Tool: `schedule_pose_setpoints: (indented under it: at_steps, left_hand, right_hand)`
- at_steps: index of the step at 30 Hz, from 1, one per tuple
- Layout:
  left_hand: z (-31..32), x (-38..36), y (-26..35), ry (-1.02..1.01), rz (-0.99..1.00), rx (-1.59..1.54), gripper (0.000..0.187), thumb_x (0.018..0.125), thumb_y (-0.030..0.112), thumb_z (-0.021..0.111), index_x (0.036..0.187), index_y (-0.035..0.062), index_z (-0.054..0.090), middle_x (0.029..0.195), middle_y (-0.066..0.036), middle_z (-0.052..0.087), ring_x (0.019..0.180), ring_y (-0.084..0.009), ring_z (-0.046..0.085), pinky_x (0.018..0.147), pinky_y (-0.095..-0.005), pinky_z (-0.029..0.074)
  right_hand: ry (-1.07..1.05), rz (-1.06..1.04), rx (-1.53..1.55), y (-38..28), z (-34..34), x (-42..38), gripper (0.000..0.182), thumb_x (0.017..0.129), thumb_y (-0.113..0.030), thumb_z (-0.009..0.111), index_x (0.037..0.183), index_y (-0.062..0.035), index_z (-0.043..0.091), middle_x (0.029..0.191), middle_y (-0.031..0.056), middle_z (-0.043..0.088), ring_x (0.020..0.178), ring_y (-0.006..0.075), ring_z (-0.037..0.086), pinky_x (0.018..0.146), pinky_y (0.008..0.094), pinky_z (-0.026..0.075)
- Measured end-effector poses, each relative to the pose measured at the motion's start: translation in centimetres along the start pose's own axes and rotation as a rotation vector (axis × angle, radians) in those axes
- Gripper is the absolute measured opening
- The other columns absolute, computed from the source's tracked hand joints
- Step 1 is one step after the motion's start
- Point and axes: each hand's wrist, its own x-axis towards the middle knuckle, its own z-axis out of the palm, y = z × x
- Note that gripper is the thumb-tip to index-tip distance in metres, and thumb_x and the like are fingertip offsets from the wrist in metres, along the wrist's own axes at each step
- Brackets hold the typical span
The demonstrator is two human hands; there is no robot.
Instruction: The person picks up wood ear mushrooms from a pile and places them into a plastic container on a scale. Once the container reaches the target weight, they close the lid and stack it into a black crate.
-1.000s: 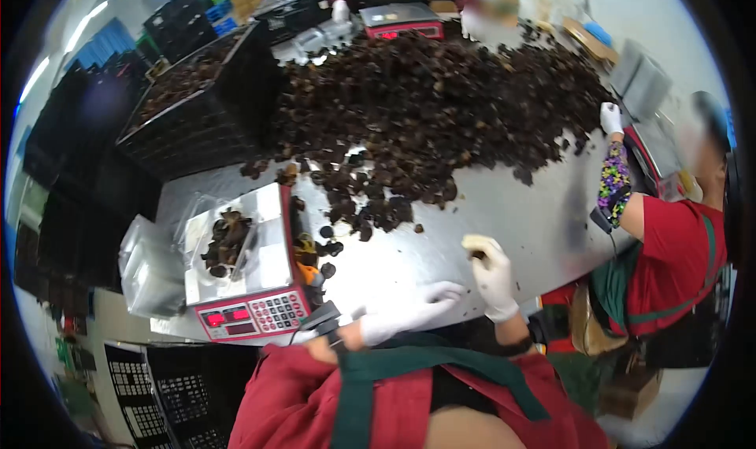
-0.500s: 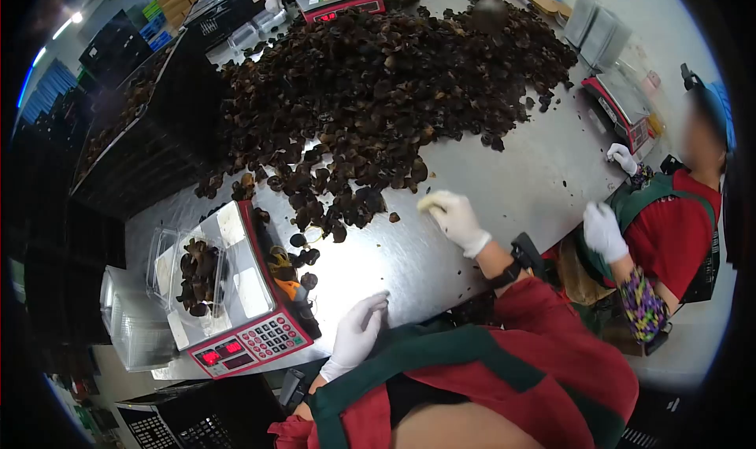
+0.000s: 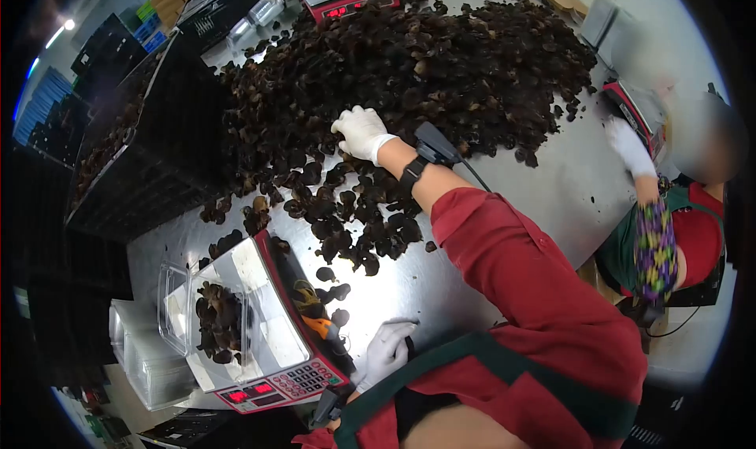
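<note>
Dark mushroom-like pieces (image 3: 441, 79): head view, heaped on smooth metal table (image 3: 551, 197); probably light, soft, slippery; best scooped from beneath.
Right hand (image 3: 362, 133): over the heap, fingers curled; cannot tell what's held.
Left hand (image 3: 386, 353): near the scale (image 3: 287, 335), fingers half bent; grip unclear.
Clamshell (image 3: 175, 311): clear plastic (thin, likely brittle), holding pieces.

Dark brown-black, curled, leafy pieces (image 3: 472, 71) lie loose in a big uneven heap on the metal table (image 3: 543, 205), overlapping thickly at the far side, thinning to scattered singles nearer the camera.
</note>
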Motion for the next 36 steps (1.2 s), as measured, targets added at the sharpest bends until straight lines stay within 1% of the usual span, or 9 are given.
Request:
schedule_pose_setpoints:
  at_steps: [6,12,17,20,26,32,33,34,36]
  left_hand:
    - [-0.3,0.1,-0.2,-0.010,0.024,-0.004,0.040,0.074,-0.013,0.057,0.109,0.0042,0.067,0.109,-0.010,0.070,0.101,-0.0293,0.066,0.087,-0.0375,0.054]
    - [-0.3,0.3,0.0,-0.003,0.014,-0.029,0.041,0.074,-0.015,0.056,0.109,0.0036,0.067,0.108,-0.011,0.070,0.101,-0.0302,0.067,0.087,-0.0378,0.054]
    - [-0.2,0.4,1.1,0.027,-0.033,-0.013,0.041,0.076,-0.018,0.049,0.107,0.0021,0.067,0.107,-0.017,0.069,0.101,-0.0322,0.068,0.087,-0.0366,0.054]
    - [-0.1,0.6,1.7,0.035,-0.066,-0.078,0.042,0.077,-0.019,0.046,0.108,0.0012,0.066,0.108,-0.018,0.069,0.103,-0.0317,0.069,0.089,-0.0361,0.054]
    - [-0.2,0.5,2.2,0.016,-0.103,-0.049,0.040,0.080,-0.018,0.044,0.107,-0.0009,0.067,0.109,-0.019,0.070,0.102,-0.0316,0.069,0.093,-0.0370,0.053]
    - [-0.2,0.2,1.7,0.022,-0.099,-0.046,0.040,0.080,-0.018,0.044,0.108,-0.0009,0.067,0.109,-0.019,0.070,0.103,-0.0312,0.068,0.093,-0.0369,0.053]
    - [-0.3,0.2,1.6,0.022,-0.104,-0.042,0.040,0.080,-0.018,0.044,0.108,-0.0009,0.067,0.109,-0.019,0.070,0.103,-0.0312,0.068,0.093,-0.0369,0.053]
    - [-0.4,0.3,1.6,0.007,-0.086,-0.042,0.039,0.080,-0.019,0.044,0.107,-0.0009,0.067,0.108,-0.019,0.070,0.103,-0.0314,0.068,0.093,-0.0369,0.053]
    - [-0.5,0.5,1.7,0.002,-0.077,-0.037,0.039,0.080,-0.019,0.044,0.107,-0.0010,0.066,0.108,-0.019,0.070,0.103,-0.0315,0.069,0.092,-0.0369,0.054]
  right_hand:
    - [-0.130,0.029,-0.094,1.6,2.2,-0.1,0.017,0.080,-0.019,0.070,0.096,-0.0152,0.075,0.100,0.0086,0.067,0.102,0.0310,0.062,0.085,0.0430,0.054]
    - [-0.137,0.032,0.381,2.8,-3.4,-10.6,0.019,0.080,-0.018,0.071,0.095,-0.0079,0.078,0.095,0.0165,0.073,0.090,0.0353,0.070,0.083,0.0416,0.055]
    - [-0.150,0.194,0.654,1.7,-7.6,-17.6,0.024,0.089,-0.018,0.066,0.104,-0.0021,0.075,0.094,0.0134,0.074,0.079,0.0250,0.070,0.075,0.0321,0.055]
    - [-0.215,0.491,1.377,0.7,-9.8,-20.4,0.038,0.106,-0.031,0.051,0.128,-0.0018,0.063,0.105,0.0059,0.073,0.074,0.0095,0.063,0.060,0.0199,0.046]
    - [-0.220,0.509,2.049,0.5,-8.8,-24.3,0.058,0.109,-0.047,0.035,0.143,-0.0030,0.050,0.133,0.0118,0.061,0.101,0.0186,0.065,0.081,0.0295,0.052]
    - [-0.149,0.640,1.902,0.3,-11.6,-28.1,0.052,0.110,-0.041,0.033,0.144,-0.0059,0.050,0.135,0.0110,0.060,0.105,0.0180,0.065,0.087,0.0310,0.053]
    - [-0.097,0.651,1.781,-0.6,-11.8,-28.1,0.044,0.111,-0.032,0.032,0.139,-0.0052,0.052,0.127,0.0104,0.062,0.096,0.0161,0.064,0.085,0.0301,0.053]
    - [-0.072,0.392,1.512,1.3,-12.4,-31.2,0.036,0.111,-0.024,0.033,0.124,-0.0023,0.059,0.111,0.0093,0.066,0.084,0.0148,0.062,0.080,0.0284,0.053]
    - [-0.101,0.590,1.465,2.2,-15.8,-35.2,0.041,0.110,-0.025,0.032,0.101,-0.0015,0.064,0.092,0.0069,0.067,0.079,0.0149,0.060,0.073,0.0276,0.050]
